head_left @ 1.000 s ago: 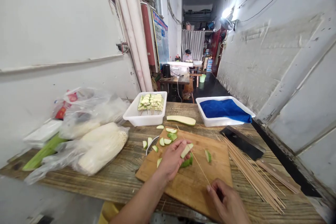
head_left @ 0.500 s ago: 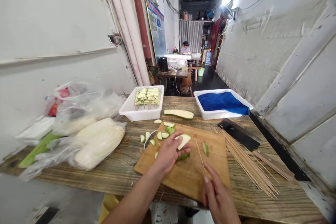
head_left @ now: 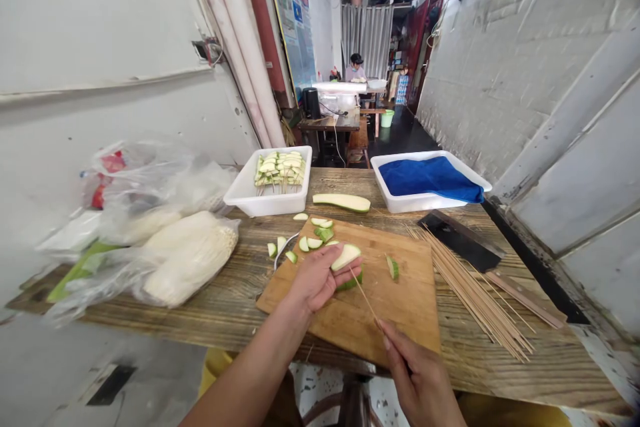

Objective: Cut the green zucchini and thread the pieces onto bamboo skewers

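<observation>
Over the wooden cutting board (head_left: 390,307), my left hand (head_left: 316,280) is closed on a pale, green-edged zucchini slice (head_left: 346,256). My right hand (head_left: 417,367) pinches a thin bamboo skewer (head_left: 367,300) near its lower end. The skewer's tip reaches the lower edge of the slice; whether it has entered the flesh I cannot tell. Beneath my left fingers lie more green pieces, partly hidden. Another zucchini piece (head_left: 393,267) rests on the board to the right, and several small cut pieces (head_left: 314,243) lie at its upper left.
A white tray (head_left: 240,197) holds skewered slices; another white tray (head_left: 415,202) has a blue cloth. Half a zucchini (head_left: 343,201) lies behind the board. To the right are loose skewers (head_left: 470,293) and a cleaver (head_left: 465,243). Plastic bags (head_left: 185,260) sit left. A person (head_left: 355,68) sits far back.
My right hand has brought the skewer's tip over to the slice in my left hand. The slice sits slightly lower against my fingers. The whole view has tilted down a little.
</observation>
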The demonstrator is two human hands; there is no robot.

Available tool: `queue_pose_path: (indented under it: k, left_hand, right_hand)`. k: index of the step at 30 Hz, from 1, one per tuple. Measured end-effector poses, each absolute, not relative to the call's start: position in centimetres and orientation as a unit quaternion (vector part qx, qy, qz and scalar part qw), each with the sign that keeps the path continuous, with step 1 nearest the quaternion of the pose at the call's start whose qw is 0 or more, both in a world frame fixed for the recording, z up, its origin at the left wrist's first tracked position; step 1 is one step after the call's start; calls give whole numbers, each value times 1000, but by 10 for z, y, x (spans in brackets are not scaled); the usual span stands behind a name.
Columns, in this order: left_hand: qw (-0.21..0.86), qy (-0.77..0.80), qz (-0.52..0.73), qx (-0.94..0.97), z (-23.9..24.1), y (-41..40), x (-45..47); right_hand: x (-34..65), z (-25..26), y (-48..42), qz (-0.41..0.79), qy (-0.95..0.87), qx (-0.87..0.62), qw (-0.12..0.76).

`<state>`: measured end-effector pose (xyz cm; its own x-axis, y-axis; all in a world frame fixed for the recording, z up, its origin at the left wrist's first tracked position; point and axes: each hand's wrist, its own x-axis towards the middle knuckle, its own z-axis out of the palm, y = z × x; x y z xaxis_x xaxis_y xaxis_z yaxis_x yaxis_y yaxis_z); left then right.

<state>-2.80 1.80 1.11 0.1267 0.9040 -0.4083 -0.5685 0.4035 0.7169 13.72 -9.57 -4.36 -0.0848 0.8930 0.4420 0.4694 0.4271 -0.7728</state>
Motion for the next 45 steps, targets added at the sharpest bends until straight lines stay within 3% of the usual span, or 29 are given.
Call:
queue_pose_path:
  k: [28,45]
  left_hand:
    - [733,423,468,254,6,11,-20]
    - [770,385,457,223,13,5,-13]
  right_hand:
    - [135,-41,-95,266,-679,-530,433]
    - [128,-41,-89,232,-659,-521,491]
